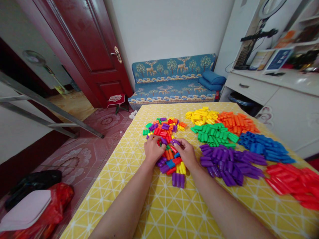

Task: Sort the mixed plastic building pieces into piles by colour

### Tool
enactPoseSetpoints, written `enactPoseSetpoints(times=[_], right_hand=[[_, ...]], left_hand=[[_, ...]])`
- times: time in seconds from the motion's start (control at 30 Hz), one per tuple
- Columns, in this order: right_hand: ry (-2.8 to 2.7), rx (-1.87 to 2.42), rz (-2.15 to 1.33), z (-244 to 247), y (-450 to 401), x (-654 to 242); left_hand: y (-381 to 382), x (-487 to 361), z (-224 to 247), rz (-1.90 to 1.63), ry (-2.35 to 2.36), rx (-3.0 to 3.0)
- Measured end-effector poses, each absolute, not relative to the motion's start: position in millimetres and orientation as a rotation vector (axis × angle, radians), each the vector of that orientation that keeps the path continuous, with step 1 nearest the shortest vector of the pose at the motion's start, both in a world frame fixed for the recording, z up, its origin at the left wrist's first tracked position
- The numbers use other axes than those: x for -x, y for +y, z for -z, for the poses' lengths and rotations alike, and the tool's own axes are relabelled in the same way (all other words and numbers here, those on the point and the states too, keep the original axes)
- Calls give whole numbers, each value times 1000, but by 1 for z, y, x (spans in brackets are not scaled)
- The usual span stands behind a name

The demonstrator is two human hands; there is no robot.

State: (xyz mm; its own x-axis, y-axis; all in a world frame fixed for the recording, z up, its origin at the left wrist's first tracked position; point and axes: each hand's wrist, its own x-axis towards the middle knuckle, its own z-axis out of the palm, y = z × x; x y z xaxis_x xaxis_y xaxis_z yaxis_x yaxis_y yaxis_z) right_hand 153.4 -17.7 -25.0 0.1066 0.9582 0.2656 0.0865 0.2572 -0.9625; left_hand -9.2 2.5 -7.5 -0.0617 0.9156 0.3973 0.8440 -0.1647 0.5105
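My left hand (pixel 154 150) is at the left of a mixed pile of ribbed plastic tube pieces (pixel 170 162), thumb and fingers closed around a purple tube piece (pixel 163 140). Opposite it, my right hand (pixel 186 153) pinches another purple tube piece (pixel 175 141) between thumb and fingers. Red, orange, blue, green and yellow pieces lie beneath and between both hands. A purple block of joined tubes (pixel 178 180) sits at the pile's near end. My fingers partly cover the middle of the pile.
Sorted tube heaps lie to the right: yellow (pixel 201 116), green (pixel 215 134), orange (pixel 238 122), blue (pixel 265 146), purple (pixel 229 162) and red (pixel 294 182). A patterned yellow cloth (pixel 119 199) covers the table. Beyond stand a blue sofa (pixel 171 86) and white cabinet (pixel 286 106).
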Motion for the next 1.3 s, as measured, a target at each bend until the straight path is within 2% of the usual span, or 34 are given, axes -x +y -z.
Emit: enactPoseSetpoints(times=[0.1,0.43,0.7,0.83,0.97,1.07,1.3], right_hand=[[-1294,1103,-904,26,-17,-153],[-1351,1122,-890,27,-17,-154],[-1359,1139,-880,28,-17,-154],[-1350,1123,-885,27,-17,-154],[-1337,1110,-891,27,-17,-154],[-1365,1091,-850,26,-18,-154],[-1471,1088,-634,18,-24,-155]], left_hand=[[0,8,3,-933,1992,-2074],[5,9,11,-1076,1575,-2241],[5,9,13,-1132,1564,-2263],[8,9,18,-1152,1544,-2128],[10,8,21,-1332,1450,-1857],[9,5,19,-1427,1269,-1743],[5,3,14,-1406,1101,-1850]])
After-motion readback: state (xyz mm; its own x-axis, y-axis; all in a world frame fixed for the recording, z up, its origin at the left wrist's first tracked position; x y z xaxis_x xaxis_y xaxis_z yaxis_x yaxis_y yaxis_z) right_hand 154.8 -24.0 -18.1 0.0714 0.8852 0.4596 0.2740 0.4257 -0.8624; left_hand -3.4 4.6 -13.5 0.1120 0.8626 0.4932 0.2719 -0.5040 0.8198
